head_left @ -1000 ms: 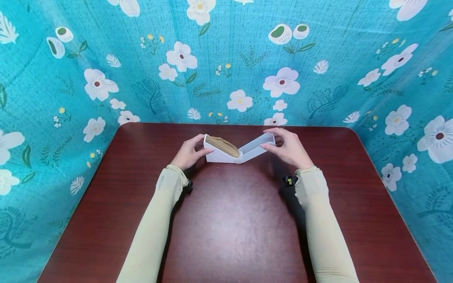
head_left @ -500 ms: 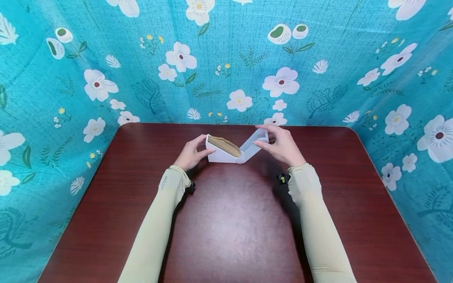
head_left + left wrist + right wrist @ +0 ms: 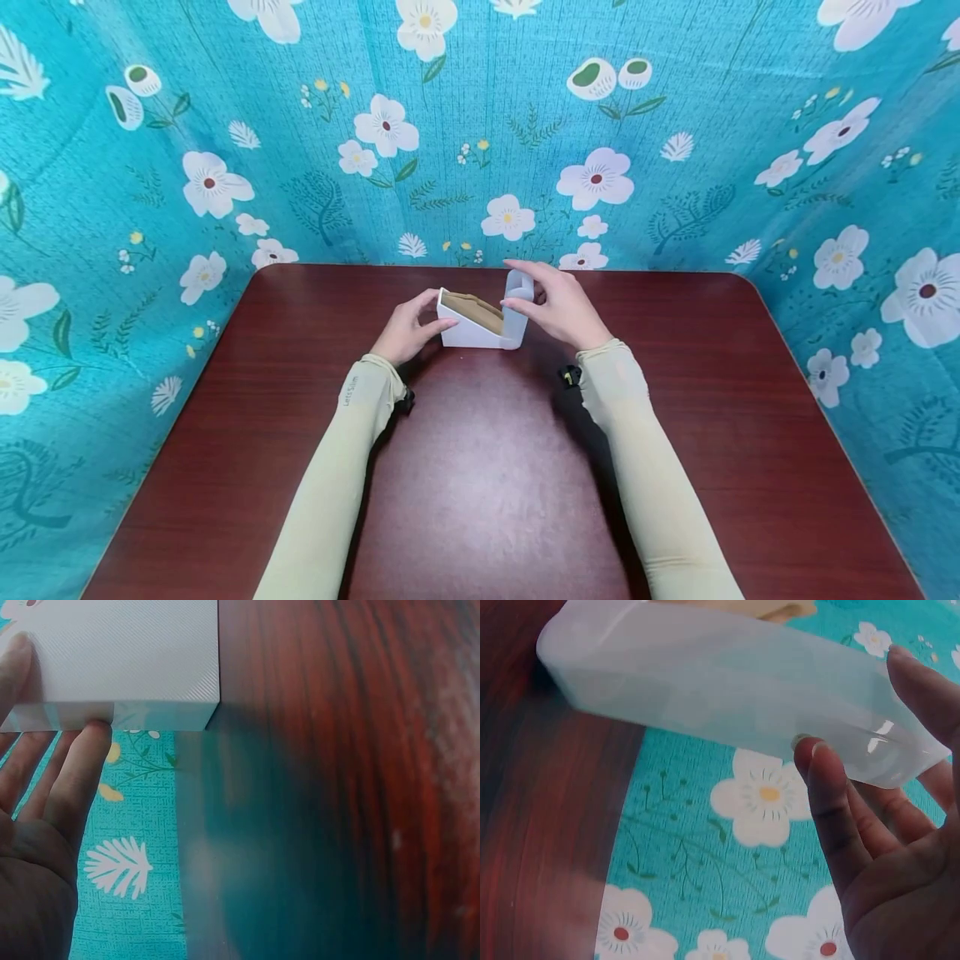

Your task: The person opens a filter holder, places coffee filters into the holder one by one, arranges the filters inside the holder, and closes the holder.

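Note:
A white box (image 3: 467, 336) with a slanted opening sits on the table, its brown folded paper stack (image 3: 477, 311) showing inside. My left hand (image 3: 405, 329) holds the box's left end, thumb on the near side and fingers at the end; the left wrist view shows a ribbed white wall (image 3: 135, 656). Hinged at the box's right end, a translucent lid (image 3: 705, 682) stands raised nearly upright. My right hand (image 3: 564, 307) grips the lid's free end between thumb and fingers. Part of the paper stack is hidden behind the lid.
The dark red wooden table (image 3: 480, 467) extends around the box and toward me. A turquoise flowered cloth (image 3: 450, 125) hangs close behind the table's far edge and along both sides.
My right hand has moved left, swinging the lid up from a low slant to nearly upright. My left hand stays on the box, which has barely shifted.

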`<state>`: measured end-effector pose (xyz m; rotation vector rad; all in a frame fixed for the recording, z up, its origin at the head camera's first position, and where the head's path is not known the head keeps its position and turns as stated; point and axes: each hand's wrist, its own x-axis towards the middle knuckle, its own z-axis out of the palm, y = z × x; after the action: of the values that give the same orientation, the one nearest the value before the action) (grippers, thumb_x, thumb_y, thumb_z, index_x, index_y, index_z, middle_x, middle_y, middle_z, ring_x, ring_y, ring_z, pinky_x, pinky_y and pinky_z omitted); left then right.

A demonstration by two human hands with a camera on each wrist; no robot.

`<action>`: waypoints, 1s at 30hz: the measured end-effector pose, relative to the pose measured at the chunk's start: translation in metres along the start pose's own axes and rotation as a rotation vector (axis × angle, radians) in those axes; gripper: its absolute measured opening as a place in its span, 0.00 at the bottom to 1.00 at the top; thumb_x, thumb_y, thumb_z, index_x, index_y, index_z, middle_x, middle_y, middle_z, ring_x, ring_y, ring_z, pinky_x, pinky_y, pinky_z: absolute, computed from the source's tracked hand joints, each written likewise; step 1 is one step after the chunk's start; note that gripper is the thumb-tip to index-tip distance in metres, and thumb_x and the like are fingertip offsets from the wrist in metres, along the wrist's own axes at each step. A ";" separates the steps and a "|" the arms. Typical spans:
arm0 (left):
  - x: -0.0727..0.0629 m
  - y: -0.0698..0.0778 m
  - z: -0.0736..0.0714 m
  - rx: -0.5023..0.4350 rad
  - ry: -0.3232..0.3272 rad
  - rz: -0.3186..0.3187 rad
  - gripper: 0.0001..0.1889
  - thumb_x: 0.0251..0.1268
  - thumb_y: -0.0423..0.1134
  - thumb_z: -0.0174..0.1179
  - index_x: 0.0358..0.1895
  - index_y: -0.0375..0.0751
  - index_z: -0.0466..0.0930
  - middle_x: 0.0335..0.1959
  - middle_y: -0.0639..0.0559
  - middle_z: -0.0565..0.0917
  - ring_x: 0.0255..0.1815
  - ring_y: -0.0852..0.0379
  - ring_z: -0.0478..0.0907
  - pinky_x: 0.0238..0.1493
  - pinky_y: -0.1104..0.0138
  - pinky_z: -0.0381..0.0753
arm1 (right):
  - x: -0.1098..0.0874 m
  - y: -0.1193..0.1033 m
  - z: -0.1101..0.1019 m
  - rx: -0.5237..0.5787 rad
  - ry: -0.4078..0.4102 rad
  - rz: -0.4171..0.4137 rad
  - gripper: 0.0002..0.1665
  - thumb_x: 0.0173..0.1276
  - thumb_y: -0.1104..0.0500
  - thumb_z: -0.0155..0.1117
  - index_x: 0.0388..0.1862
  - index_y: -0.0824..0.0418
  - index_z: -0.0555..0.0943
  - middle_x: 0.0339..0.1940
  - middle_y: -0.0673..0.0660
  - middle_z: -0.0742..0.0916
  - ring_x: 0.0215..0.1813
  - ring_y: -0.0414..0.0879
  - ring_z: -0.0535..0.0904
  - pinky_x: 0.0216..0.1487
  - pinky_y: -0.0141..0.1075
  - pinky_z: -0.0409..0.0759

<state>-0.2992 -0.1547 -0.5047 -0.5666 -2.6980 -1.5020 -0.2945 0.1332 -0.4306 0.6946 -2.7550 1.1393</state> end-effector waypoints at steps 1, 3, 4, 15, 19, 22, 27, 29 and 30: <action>0.000 0.000 0.000 -0.001 0.002 -0.001 0.23 0.68 0.40 0.70 0.65 0.45 0.78 0.55 0.45 0.86 0.55 0.49 0.84 0.57 0.54 0.84 | 0.001 -0.001 0.003 -0.007 -0.003 -0.001 0.37 0.69 0.50 0.74 0.75 0.49 0.74 0.57 0.52 0.86 0.41 0.47 0.81 0.46 0.43 0.80; -0.001 0.000 0.001 -0.004 0.006 0.001 0.23 0.68 0.40 0.70 0.64 0.44 0.78 0.55 0.45 0.86 0.55 0.47 0.84 0.58 0.53 0.83 | 0.004 -0.003 0.009 -0.015 -0.007 -0.009 0.38 0.69 0.49 0.75 0.76 0.49 0.74 0.58 0.52 0.85 0.41 0.47 0.80 0.44 0.43 0.80; -0.001 0.000 0.001 -0.005 0.007 0.008 0.23 0.69 0.40 0.70 0.65 0.43 0.78 0.55 0.44 0.86 0.56 0.46 0.84 0.59 0.52 0.83 | 0.005 -0.004 0.012 -0.018 -0.008 -0.011 0.38 0.69 0.49 0.75 0.76 0.48 0.73 0.58 0.52 0.85 0.41 0.47 0.81 0.44 0.42 0.80; 0.000 -0.002 0.002 0.026 0.015 0.039 0.22 0.69 0.41 0.70 0.63 0.43 0.78 0.54 0.44 0.87 0.56 0.46 0.85 0.60 0.48 0.82 | 0.013 -0.010 0.027 -0.040 -0.032 -0.033 0.39 0.72 0.47 0.71 0.78 0.52 0.70 0.62 0.56 0.84 0.49 0.50 0.83 0.50 0.46 0.83; 0.000 -0.001 0.002 0.049 0.018 0.042 0.22 0.69 0.41 0.70 0.63 0.42 0.78 0.53 0.43 0.87 0.57 0.46 0.84 0.61 0.49 0.82 | 0.016 -0.011 0.032 -0.038 -0.048 -0.043 0.39 0.72 0.48 0.71 0.78 0.52 0.70 0.64 0.57 0.83 0.50 0.51 0.82 0.51 0.47 0.83; -0.001 0.001 0.002 0.055 0.014 0.042 0.22 0.69 0.41 0.70 0.63 0.41 0.78 0.53 0.43 0.87 0.58 0.46 0.84 0.62 0.49 0.81 | 0.018 -0.012 0.036 -0.042 -0.058 -0.048 0.39 0.72 0.48 0.72 0.78 0.53 0.70 0.65 0.57 0.83 0.50 0.51 0.81 0.52 0.47 0.83; -0.001 0.002 0.001 0.066 0.021 0.036 0.22 0.69 0.41 0.69 0.63 0.42 0.78 0.53 0.44 0.86 0.56 0.48 0.83 0.59 0.51 0.82 | 0.021 -0.015 0.042 -0.060 -0.076 -0.067 0.39 0.72 0.49 0.72 0.77 0.58 0.70 0.66 0.58 0.82 0.53 0.52 0.82 0.56 0.47 0.82; -0.001 0.002 0.001 0.064 0.023 0.033 0.22 0.69 0.41 0.69 0.63 0.42 0.78 0.54 0.44 0.86 0.55 0.49 0.83 0.59 0.51 0.82 | 0.022 -0.017 0.044 -0.066 -0.081 -0.076 0.39 0.72 0.49 0.71 0.77 0.58 0.71 0.67 0.58 0.82 0.53 0.52 0.82 0.56 0.47 0.82; -0.002 0.001 0.001 0.059 0.022 0.031 0.22 0.70 0.41 0.69 0.64 0.42 0.78 0.54 0.44 0.86 0.56 0.48 0.83 0.60 0.51 0.82 | 0.023 -0.018 0.046 -0.071 -0.082 -0.078 0.39 0.72 0.49 0.71 0.77 0.58 0.71 0.67 0.58 0.82 0.53 0.52 0.82 0.55 0.47 0.82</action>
<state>-0.2971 -0.1535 -0.5047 -0.5835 -2.6941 -1.4074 -0.3026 0.0821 -0.4466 0.8505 -2.7919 1.0143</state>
